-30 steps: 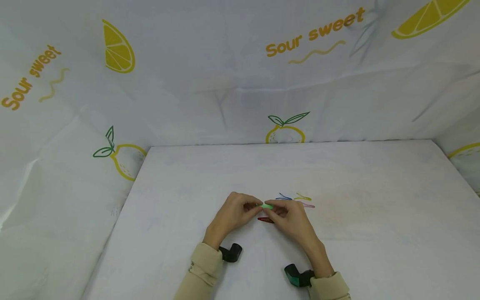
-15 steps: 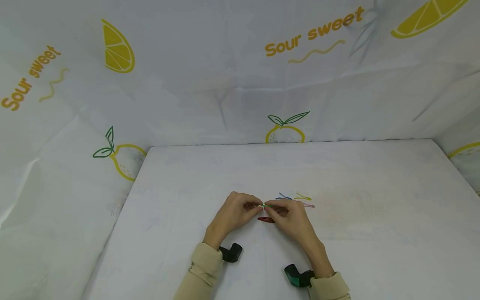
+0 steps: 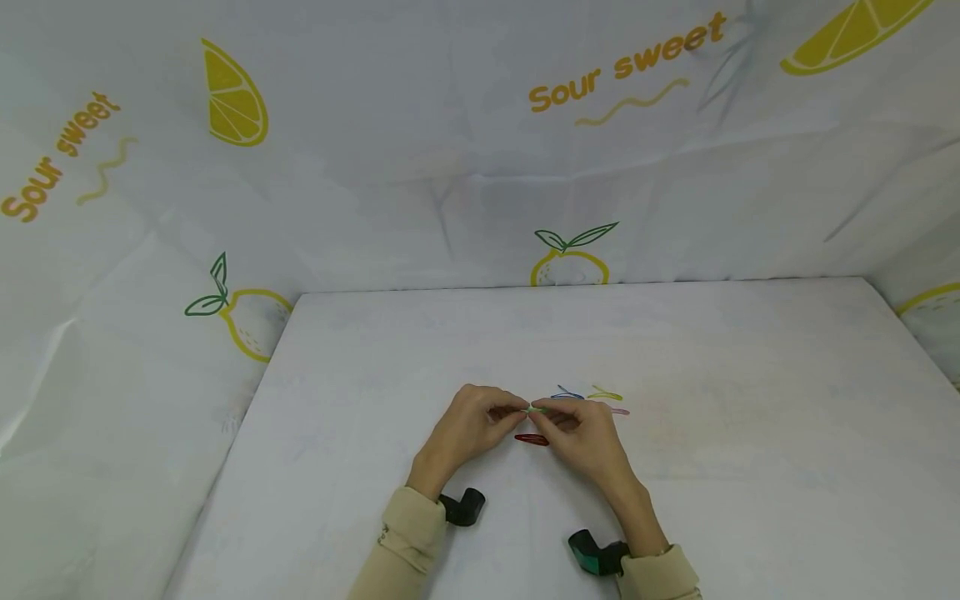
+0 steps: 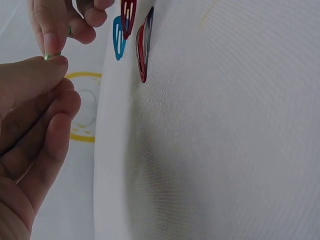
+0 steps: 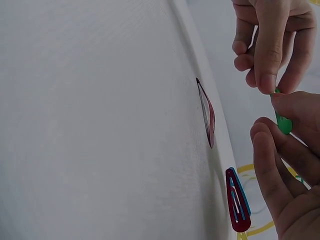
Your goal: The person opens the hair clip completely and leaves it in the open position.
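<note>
Between my two hands is a small green snap hair clip point(image 5: 284, 124). My left hand point(image 3: 471, 423) pinches one end between thumb and forefinger. At the other end, the thumb and forefinger of my right hand point(image 3: 588, 437) pinch the clip. Fingertips of both hands almost meet over it, hiding much of it in the head view. Just below the hands lies a red snap hair clip point(image 3: 532, 439), its frame bowed apart in the left wrist view. Beyond the right hand are a blue hair clip point(image 3: 567, 393), a yellow hair clip point(image 3: 606, 394) and a partly hidden pink hair clip point(image 3: 620, 411).
The white tabletop point(image 3: 750, 467) spreads around the hands. Behind it hangs a white cloth point(image 3: 420, 150) printed with lemons and lettering. A black device point(image 3: 463, 507) sits at the left wrist, and another black device point(image 3: 596, 552) at the right.
The green clip has turned between the fingertips: its broad face showed a second ago, and only a thin sliver shows now. Both hands stay almost where they were.
</note>
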`<state>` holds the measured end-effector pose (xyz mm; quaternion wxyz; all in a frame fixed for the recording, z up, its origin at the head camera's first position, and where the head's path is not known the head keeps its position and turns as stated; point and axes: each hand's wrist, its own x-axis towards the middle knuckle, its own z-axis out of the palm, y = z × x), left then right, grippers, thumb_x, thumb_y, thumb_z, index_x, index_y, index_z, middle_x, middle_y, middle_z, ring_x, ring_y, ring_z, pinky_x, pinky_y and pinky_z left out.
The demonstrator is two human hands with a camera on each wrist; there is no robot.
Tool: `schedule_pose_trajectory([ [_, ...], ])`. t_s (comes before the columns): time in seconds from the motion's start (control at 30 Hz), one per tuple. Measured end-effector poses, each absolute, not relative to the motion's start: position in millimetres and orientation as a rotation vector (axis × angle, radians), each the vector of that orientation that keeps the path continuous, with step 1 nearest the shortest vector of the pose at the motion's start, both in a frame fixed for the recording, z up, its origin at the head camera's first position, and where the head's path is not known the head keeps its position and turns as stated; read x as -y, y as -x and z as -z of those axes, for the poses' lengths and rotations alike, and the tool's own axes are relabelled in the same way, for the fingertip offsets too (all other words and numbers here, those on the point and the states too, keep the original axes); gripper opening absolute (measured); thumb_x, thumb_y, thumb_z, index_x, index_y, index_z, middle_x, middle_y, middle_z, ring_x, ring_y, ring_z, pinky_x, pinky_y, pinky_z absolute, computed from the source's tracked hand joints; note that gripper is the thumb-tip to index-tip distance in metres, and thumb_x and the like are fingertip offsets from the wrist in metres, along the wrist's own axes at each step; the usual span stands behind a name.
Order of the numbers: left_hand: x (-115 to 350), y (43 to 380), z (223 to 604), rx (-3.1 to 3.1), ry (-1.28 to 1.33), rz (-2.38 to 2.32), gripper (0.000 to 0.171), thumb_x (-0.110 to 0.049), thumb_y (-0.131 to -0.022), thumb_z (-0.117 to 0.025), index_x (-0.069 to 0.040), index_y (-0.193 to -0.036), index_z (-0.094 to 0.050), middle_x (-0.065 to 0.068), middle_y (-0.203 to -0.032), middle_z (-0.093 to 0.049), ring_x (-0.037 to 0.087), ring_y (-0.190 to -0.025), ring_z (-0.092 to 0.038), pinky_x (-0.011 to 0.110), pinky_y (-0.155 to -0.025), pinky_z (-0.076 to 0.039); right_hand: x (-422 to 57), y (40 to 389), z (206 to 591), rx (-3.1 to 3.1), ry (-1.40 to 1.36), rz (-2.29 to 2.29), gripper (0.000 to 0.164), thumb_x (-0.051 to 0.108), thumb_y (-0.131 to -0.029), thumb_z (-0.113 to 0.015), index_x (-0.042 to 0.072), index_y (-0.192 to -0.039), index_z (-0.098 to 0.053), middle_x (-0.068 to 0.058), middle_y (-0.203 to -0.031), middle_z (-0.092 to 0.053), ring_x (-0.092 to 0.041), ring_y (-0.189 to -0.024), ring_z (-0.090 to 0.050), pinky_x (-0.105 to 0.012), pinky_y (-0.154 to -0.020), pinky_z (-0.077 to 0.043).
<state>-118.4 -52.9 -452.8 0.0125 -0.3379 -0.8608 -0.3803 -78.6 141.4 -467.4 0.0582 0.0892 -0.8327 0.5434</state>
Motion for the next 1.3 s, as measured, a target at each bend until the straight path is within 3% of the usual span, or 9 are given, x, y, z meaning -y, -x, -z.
schedule_pose_trajectory([
  [1.3,49.4,117.9,450.0,2.616,1.042,1.138,0.011,-0.005,-0.089,-0.078,-0.005,-0.099,-0.082,0.005,-0.089,-0.081,0.011,-0.074,-0.073,0.013,-0.068,-0.054,-136.1,76.7,468.2,2.43,-0.189,-1.653,0.01,0.0,-0.087,-0.077,-0.002,-0.096,-0.081,-0.018,-0.092,-0.079,-0.014,-0.072,-0.077,-0.017,-0.063,-0.057],
])
